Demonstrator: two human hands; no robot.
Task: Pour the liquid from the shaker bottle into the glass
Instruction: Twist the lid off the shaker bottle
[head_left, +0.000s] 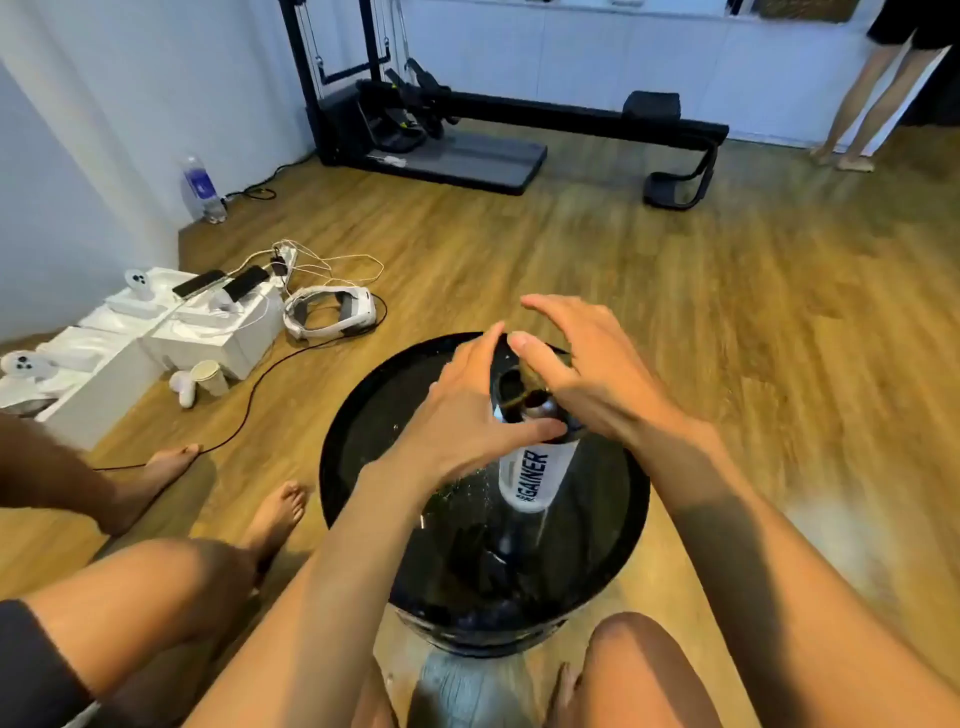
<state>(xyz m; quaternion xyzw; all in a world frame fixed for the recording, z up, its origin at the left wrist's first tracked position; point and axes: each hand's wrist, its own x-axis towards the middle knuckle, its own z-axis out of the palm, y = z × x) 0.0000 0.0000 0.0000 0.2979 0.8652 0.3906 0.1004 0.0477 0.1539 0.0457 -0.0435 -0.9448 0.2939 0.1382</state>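
Both hands grip the shaker bottle on the round table.

Shaker bottle — upright; lid open

Warm wood-plank floor runs back to plain white walls, with a black rowing machine standing against the far one. Along the left wall sit white boxes, a tangle of charging cables, a white headset and a plastic water bottle. White cabinets line the far side, evenly lit.
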